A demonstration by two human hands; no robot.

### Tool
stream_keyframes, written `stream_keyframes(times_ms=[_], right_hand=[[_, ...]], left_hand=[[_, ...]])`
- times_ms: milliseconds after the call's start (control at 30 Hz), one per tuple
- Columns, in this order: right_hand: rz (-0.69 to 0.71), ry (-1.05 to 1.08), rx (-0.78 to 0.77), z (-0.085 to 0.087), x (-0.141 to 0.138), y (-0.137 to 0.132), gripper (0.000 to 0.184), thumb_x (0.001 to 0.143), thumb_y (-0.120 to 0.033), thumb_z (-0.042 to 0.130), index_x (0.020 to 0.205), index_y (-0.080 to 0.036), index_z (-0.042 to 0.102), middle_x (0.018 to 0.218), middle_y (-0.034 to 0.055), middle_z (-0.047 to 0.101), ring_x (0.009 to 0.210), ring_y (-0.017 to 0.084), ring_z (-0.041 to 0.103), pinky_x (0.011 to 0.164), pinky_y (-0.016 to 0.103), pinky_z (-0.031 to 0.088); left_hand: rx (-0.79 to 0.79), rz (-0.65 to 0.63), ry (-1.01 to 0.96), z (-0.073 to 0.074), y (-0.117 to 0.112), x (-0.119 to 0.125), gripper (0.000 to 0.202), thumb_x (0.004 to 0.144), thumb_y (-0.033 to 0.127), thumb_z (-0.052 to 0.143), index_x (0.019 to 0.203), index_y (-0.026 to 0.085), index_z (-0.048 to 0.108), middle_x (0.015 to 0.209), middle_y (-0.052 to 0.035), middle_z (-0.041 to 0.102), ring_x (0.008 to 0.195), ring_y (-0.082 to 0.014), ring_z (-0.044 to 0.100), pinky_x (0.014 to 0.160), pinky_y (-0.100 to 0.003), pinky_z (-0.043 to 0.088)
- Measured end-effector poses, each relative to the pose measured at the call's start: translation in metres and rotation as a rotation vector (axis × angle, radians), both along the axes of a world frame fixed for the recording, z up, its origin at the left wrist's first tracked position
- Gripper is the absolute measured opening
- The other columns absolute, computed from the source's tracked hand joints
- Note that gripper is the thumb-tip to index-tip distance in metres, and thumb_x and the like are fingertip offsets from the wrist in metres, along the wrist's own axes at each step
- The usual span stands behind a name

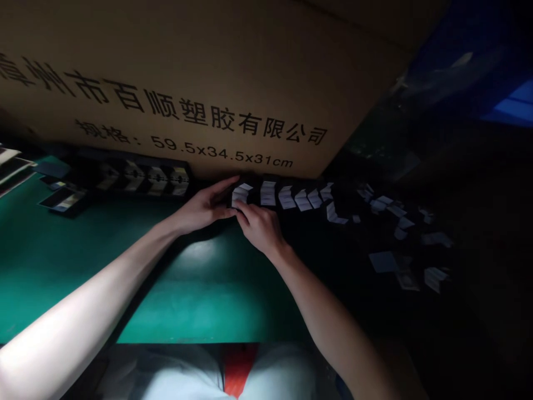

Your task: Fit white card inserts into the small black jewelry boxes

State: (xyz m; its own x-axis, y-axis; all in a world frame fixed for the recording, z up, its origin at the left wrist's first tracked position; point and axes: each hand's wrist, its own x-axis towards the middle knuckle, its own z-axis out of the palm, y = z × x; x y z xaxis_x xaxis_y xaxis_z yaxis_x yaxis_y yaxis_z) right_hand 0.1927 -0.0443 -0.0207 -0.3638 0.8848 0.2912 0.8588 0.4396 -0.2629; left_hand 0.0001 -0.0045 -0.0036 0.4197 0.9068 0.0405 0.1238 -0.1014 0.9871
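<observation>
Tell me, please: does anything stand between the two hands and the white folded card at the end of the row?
Nothing visible does: the left hand and right hand both touch the white folded card directly.

Right now both arms are reaching forward, my left forearm (91, 291) slanting in from low left, my right forearm (327, 314) from low right. My left hand (204, 208) has its fingers stretched out, my right hand (260, 228) is curled downward, and the two are touching at the fingers.

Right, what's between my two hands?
In the head view, a folded white card lies between the left hand and the right hand.
</observation>
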Motion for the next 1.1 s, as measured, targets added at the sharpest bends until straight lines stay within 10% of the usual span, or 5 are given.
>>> stream_keyframes(times_ms=[333,667,1100], right_hand=[[-0.143,-0.038,-0.045,-0.001,0.001,0.000,0.043,0.109,-0.026,0.040,0.145,-0.022,0.063,0.124,0.0070,0.078,0.100,0.022,0.078,0.083,0.030,0.057],[-0.270,-0.122,-0.076,0.006,-0.004,-0.002,0.048,0.107,-0.029,0.041,0.149,-0.017,0.058,0.103,0.0113,0.082,0.085,0.024,0.079,0.072,0.030,0.056],[-0.271,-0.121,-0.064,0.002,-0.004,-0.001,0.047,0.106,-0.031,0.043,0.148,-0.018,0.058,0.104,0.0113,0.082,0.083,0.023,0.079,0.072,0.029,0.055]], left_hand=[[0.032,0.101,0.001,-0.004,0.000,0.007,0.073,0.071,0.046,0.090,0.137,0.021,0.070,0.155,-0.0120,0.060,0.144,-0.0370,0.055,0.124,-0.050,0.044],[-0.015,0.110,0.104,0.002,0.001,0.008,0.041,0.078,0.038,0.079,0.113,0.016,0.079,0.099,-0.0110,0.081,0.086,-0.0241,0.076,0.089,-0.039,0.063],[-0.028,0.123,0.104,0.005,-0.002,0.010,0.036,0.077,0.036,0.078,0.107,0.016,0.079,0.093,-0.0084,0.080,0.079,-0.0212,0.075,0.083,-0.035,0.064]])
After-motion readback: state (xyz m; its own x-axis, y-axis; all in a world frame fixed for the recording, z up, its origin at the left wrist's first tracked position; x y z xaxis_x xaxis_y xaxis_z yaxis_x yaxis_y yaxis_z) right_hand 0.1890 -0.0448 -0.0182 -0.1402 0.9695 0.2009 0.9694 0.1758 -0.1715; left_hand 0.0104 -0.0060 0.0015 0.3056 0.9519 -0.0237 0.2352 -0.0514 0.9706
